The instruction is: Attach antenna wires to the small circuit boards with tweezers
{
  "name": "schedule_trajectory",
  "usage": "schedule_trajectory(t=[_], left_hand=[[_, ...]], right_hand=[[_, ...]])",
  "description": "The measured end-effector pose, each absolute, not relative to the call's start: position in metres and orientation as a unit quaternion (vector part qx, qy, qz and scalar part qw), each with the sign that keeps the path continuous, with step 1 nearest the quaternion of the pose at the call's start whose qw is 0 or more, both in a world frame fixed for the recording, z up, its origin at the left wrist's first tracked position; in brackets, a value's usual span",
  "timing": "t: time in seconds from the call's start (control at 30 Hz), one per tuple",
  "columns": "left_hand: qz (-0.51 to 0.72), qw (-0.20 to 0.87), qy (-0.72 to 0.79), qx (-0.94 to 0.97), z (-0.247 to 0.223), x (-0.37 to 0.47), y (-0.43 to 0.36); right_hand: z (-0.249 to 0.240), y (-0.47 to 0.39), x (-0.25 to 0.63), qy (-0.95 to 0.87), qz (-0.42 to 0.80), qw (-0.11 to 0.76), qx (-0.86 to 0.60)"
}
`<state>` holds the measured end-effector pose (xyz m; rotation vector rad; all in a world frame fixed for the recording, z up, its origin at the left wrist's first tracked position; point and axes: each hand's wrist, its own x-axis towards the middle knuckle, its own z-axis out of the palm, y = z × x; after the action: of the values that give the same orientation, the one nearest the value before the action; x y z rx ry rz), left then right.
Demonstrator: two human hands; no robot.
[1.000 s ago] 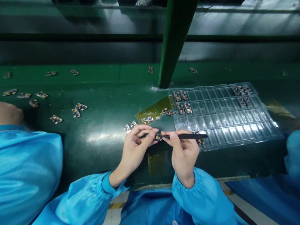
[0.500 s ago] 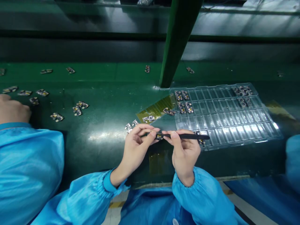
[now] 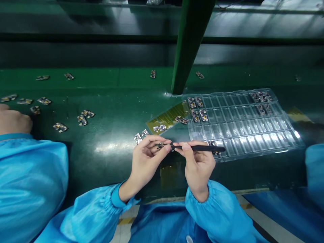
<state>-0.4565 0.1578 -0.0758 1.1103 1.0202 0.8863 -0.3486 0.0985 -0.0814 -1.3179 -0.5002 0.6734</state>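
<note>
Between the thumb and fingers of my left hand point(image 3: 146, 160) is a small circuit board point(image 3: 160, 146), partly hidden by the thumb. My right hand point(image 3: 198, 165) is closed around black tweezers point(image 3: 207, 148), whose tip end meets the board's right side; the tip itself is too small to make out. Just beyond my hands, another board point(image 3: 159, 128) lies on a strip of yellow tape point(image 3: 165, 118), and a darker board point(image 3: 181, 120) rests at the strip's right end. Two silvery pieces point(image 3: 138, 137) lie by my left fingers.
A clear compartment tray point(image 3: 238, 126) stands to the right, with several boards in its corner pockets. More loose boards point(image 3: 60, 127) are scattered left and along the back. A green post point(image 3: 188, 50) rises behind. A co-worker's hand point(image 3: 15, 121) is at the left edge.
The board in my left hand has turned, so its flat face shows less between my fingertips. My hands stay almost in place; the whole view has shifted slightly.
</note>
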Motion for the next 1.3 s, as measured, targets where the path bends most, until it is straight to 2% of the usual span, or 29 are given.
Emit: schedule_trajectory(t=[0.27,0.47,0.53,0.7,0.77,0.87,1.07,1.3], left_hand=[[0.396,0.643,0.447,0.479,-0.077,-0.461,0.159],[0.395,0.639,0.448,0.485,-0.075,-0.463,0.163],[0.394,0.636,0.449,0.488,-0.076,-0.463,0.164],[0.388,0.652,0.448,0.474,-0.077,-0.465,0.164],[0.391,0.657,0.441,0.470,-0.076,-0.465,0.162],[0.389,0.662,0.431,0.474,-0.074,-0.465,0.160],[0.363,0.670,0.393,0.515,-0.072,-0.465,0.161],[0.335,0.641,0.449,0.525,-0.073,-0.464,0.163]], right_hand=[[-0.093,0.082,-0.349,-0.453,0.177,0.688,-0.539],[-0.088,0.076,-0.346,-0.444,0.103,0.730,-0.509],[-0.085,0.074,-0.344,-0.441,0.131,0.712,-0.531],[-0.082,0.073,-0.345,-0.465,0.288,0.526,-0.651],[-0.083,0.076,-0.347,-0.441,0.340,0.497,-0.666],[-0.084,0.081,-0.348,-0.415,0.380,0.501,-0.657],[-0.081,0.087,-0.344,-0.397,0.370,0.533,-0.649],[-0.082,0.090,-0.342,-0.383,0.350,0.548,-0.655]])
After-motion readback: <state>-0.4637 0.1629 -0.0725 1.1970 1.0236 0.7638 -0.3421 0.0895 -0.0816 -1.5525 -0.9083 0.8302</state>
